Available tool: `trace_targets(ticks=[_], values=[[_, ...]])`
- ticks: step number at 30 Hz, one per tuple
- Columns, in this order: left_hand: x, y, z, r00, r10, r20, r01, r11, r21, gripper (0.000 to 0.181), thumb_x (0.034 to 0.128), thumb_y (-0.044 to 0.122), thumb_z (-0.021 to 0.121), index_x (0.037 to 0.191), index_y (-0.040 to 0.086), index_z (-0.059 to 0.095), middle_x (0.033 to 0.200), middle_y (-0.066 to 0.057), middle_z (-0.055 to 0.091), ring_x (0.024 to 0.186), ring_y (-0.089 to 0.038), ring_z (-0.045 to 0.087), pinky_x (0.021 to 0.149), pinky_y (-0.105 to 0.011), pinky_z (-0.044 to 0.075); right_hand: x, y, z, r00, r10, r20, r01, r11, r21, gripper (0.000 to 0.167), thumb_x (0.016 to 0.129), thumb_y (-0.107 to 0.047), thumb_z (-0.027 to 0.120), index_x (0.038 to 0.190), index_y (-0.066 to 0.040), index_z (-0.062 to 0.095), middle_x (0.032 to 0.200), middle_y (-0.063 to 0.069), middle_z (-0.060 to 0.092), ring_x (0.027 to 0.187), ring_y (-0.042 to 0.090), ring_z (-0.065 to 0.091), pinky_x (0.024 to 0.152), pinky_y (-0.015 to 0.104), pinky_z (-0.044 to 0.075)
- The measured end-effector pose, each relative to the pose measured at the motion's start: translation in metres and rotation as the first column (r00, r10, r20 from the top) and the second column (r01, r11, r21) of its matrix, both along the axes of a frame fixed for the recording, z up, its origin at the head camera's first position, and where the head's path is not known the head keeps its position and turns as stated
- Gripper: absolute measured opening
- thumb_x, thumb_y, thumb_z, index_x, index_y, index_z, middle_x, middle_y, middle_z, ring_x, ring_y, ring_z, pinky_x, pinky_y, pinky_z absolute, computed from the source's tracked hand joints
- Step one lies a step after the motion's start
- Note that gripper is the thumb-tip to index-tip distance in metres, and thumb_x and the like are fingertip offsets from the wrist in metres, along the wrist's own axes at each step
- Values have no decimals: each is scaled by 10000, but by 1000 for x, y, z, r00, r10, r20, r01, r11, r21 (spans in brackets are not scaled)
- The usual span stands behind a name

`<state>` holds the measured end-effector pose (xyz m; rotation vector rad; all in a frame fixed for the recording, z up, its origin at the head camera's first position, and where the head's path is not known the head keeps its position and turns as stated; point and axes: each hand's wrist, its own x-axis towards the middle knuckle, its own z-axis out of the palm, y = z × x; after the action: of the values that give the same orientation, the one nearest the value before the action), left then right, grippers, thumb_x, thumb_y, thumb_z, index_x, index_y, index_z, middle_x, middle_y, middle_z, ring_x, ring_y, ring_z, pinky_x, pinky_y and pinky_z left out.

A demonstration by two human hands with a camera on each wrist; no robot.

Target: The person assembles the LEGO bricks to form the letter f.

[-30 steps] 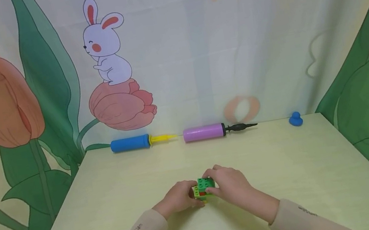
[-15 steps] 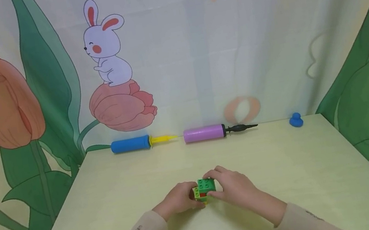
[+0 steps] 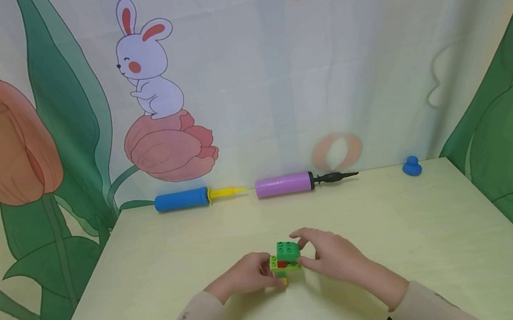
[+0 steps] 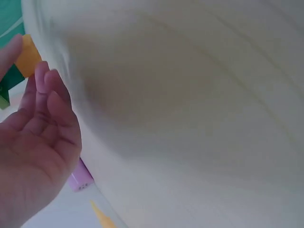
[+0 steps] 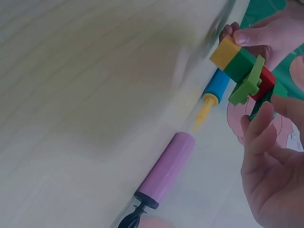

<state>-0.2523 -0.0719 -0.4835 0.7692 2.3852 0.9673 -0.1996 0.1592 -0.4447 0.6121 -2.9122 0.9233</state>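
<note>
A small stack of toy building bricks point(image 3: 288, 251) is held between both hands above the table, with a green brick on top. Beneath that come a red brick point(image 5: 264, 81), a light-green plate point(image 5: 247, 85), a green brick and an orange-yellow brick point(image 4: 28, 56) at the bottom end. My left hand point(image 3: 250, 273) pinches the orange-yellow end between thumb and fingers. On the opposite side, my right hand point(image 3: 330, 252) has thumb and index finger at the right edge of the top green brick point(image 3: 288, 249), pinching it. Its fingertips are partly hidden behind the brick.
Along the table's point(image 3: 190, 250) back edge lie a blue hand pump point(image 3: 182, 200) with a yellow nozzle and a purple hand pump point(image 3: 284, 185) with a black nozzle. A small blue rounded object point(image 3: 411, 166) sits at the back right. A printed curtain point(image 3: 242, 72) hangs behind.
The brick stack has risen slightly and tilted, showing more of its red and light-green parts. My right hand has shifted a little right, its fingers nearer the brick's edge.
</note>
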Motion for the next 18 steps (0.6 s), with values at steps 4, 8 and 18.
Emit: trace_targets(ticks=[4, 8, 18], values=[[0, -4, 5, 999, -7, 37, 5, 999, 49, 288, 850, 334, 742, 870, 96, 581, 757, 2, 611, 664, -124, 542, 618, -288, 447, -1, 4, 3, 998, -53, 30, 54, 997, -51, 418, 895, -264, 697, 1285, -173, 577, 1052, -58, 644, 584, 62, 521, 515, 263, 451], [4, -6, 10, 999, -20, 50, 15, 995, 99, 284, 882, 355, 704, 985, 102, 623, 799, 0, 622, 731, -145, 571, 673, -301, 467, -1, 8, 10, 994, -74, 83, 85, 988, -129, 380, 905, -248, 685, 1269, -179, 597, 1054, -71, 641, 535, 93, 535, 474, 287, 450], [23, -3, 24, 1000, -20, 9, 18, 988, 152, 379, 835, 226, 773, 1143, 83, 604, 814, 3, 614, 741, -164, 581, 683, -292, 472, -3, 17, 21, 986, -95, 139, 119, 977, -178, 337, 919, -255, 664, 1252, -233, 615, 1031, -61, 647, 545, 156, 586, 481, 313, 451]])
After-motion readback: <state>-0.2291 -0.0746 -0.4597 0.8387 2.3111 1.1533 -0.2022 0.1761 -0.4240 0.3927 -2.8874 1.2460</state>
